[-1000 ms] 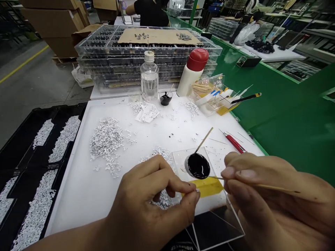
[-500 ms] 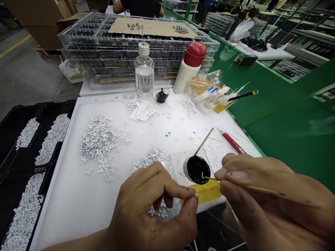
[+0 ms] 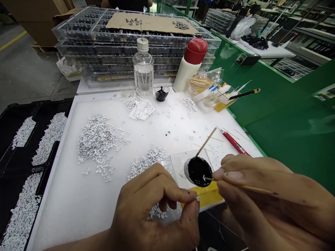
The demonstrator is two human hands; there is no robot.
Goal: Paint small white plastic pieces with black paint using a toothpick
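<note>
My left hand (image 3: 154, 212) pinches a tiny white piece (image 3: 198, 198) between thumb and forefinger. My right hand (image 3: 261, 195) holds a thin wooden stick (image 3: 258, 189), its dark tip reaching over the edge of a round dish of glossy black paint (image 3: 199, 171). A second wooden stick (image 3: 206, 142) leans out of that dish. The dish sits on a clear acrylic sheet (image 3: 183, 164), with a yellow block (image 3: 206, 197) beneath my fingers. Below my left hand lies a scatter of white pieces (image 3: 157, 212).
Heaps of white pieces (image 3: 96, 139) lie on the white board (image 3: 60, 198). Behind stand a water bottle (image 3: 143, 69), a red-capped white bottle (image 3: 191, 64), a small black-stained cup (image 3: 161, 93) and stacked clear trays (image 3: 131, 52). A red craft knife (image 3: 235, 143) lies right.
The whole scene has shifted slightly up and left in view. The right-hand stick's tip has moved a little left over the paint dish. My left hand still pinches the white piece.
</note>
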